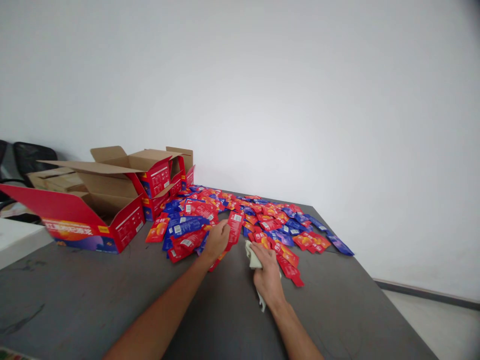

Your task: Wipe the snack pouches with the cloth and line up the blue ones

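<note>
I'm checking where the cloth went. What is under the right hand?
Under the right hand lies a pale cloth, pressed on the grey table; its ends stick out above and below the hand. The middle of the cloth is covered.

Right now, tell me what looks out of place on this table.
Red and blue packets lie spilled in a loose heap across the grey table, beside open boxes. The left hand holds a red packet; the right hand presses a pale cloth.
</note>
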A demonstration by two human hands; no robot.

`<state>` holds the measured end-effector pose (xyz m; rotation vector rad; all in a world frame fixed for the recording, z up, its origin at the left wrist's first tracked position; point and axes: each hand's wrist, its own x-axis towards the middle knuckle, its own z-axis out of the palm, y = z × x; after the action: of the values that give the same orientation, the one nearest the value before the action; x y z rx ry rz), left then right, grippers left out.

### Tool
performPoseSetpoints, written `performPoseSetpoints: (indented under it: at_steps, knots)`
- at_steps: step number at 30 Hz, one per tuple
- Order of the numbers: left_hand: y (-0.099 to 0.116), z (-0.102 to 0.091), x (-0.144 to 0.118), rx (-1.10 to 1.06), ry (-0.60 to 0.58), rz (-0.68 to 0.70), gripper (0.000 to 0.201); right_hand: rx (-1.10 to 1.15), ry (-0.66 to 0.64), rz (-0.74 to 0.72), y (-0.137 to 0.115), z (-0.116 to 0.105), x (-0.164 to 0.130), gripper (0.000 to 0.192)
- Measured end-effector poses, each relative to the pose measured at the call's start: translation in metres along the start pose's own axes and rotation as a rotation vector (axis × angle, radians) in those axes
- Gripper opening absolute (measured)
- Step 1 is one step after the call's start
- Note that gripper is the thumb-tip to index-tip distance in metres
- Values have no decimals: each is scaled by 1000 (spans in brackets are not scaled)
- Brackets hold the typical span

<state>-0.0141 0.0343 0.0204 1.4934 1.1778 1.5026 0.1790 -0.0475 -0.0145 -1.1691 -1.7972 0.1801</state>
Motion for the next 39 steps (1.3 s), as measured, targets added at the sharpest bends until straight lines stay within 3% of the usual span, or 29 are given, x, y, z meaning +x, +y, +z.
performPoseSetpoints:
  at_steps: [2,4,8,12,16,19,24,28,30,34,37,39]
  knots:
    - [-2,8,-14,-97,0,-76,17,19,-26,-42,-7,0,0,78]
    - [-3,15,-27,-338,-28,-195,16,21,-81,-92,-12,3,-1,76]
    - [3,19,-44,-712,-247,-355,41,-12,-158,-146,-13,14,-5,80]
    - [5,13,-50,-785,-399,-437,49,-93,-57,-112,-2,15,-5,79]
    - [0,17,-56,-785,-467,-469,50,-157,47,-87,3,7,-2,76]
    - [2,17,-55,-845,-454,-467,48,-175,5,-100,-3,6,-2,74]
    - [11,5,-46,-899,-399,-460,39,-160,-249,-163,-23,16,-4,77]
    - [4,4,-41,-825,-270,-434,35,-113,-336,-184,-28,18,-5,75]
    - [-3,7,-39,-774,-166,-406,37,-62,-285,-168,-24,16,-5,76]
    - [-11,10,-38,-719,-9,-415,49,37,-26,-34,-17,9,-2,70]
    - [-12,11,-41,-720,-8,-431,68,92,-6,-13,-18,8,-2,67]
    - [-13,15,-43,-733,-58,-433,62,123,-48,-29,-20,11,-3,67]
